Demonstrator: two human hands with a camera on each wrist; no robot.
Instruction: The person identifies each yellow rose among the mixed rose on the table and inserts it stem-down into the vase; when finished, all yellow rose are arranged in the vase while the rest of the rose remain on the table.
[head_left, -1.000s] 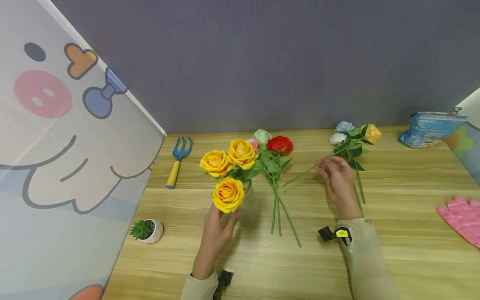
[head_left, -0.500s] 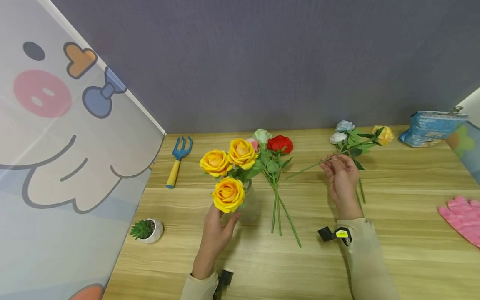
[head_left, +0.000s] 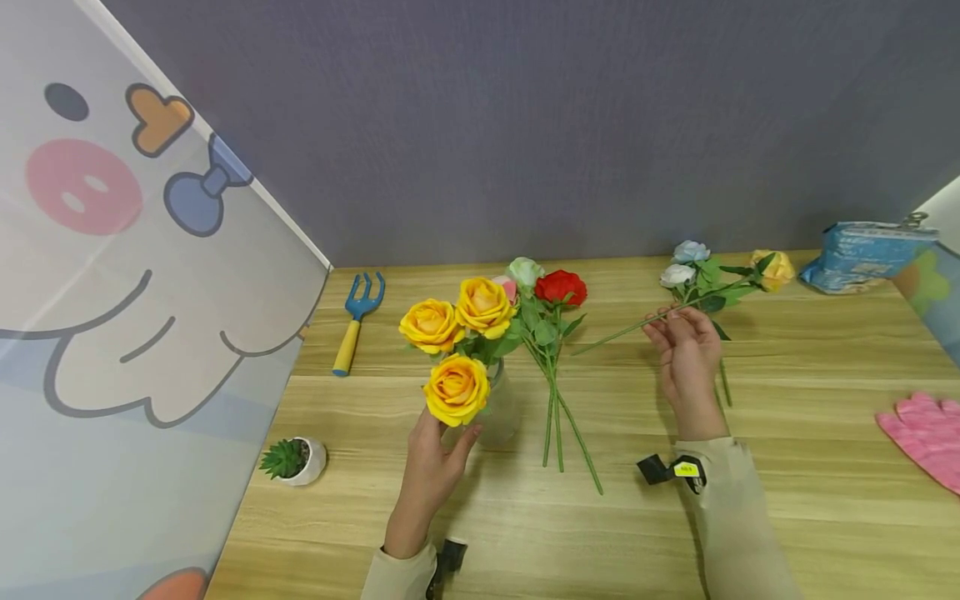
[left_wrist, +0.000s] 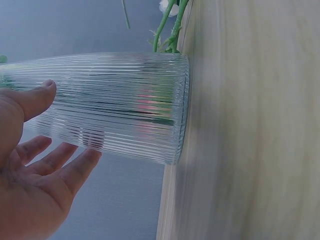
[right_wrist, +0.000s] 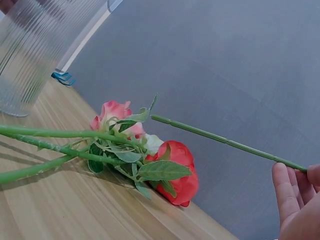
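My left hand [head_left: 433, 467] holds a ribbed glass vase [head_left: 501, 410] that stands on the wooden table [head_left: 810, 350] with three yellow roses [head_left: 457, 388] in it. In the left wrist view the thumb touches the vase [left_wrist: 115, 105] and the fingers [left_wrist: 60, 160] reach round its other side. My right hand [head_left: 686, 350] pinches the green stem [right_wrist: 220, 141] of a yellow rose [head_left: 775, 268] and holds it just above the table. A red rose [head_left: 561, 287], a pink one and a pale one lie between the hands. White [head_left: 677, 276] and blue [head_left: 688, 251] roses lie beyond the right hand.
A blue garden fork with a yellow handle [head_left: 357, 323] lies at the back left. A small potted succulent [head_left: 294, 460] stands near the left edge beside a cartoon panel [head_left: 112, 292]. A blue bag [head_left: 862, 257] and a pink glove [head_left: 922, 437] are on the right.
My right hand has lifted the yellow rose by its stem and swung its bloom rightward, away from the white and blue roses. The left hand and vase have stayed put.
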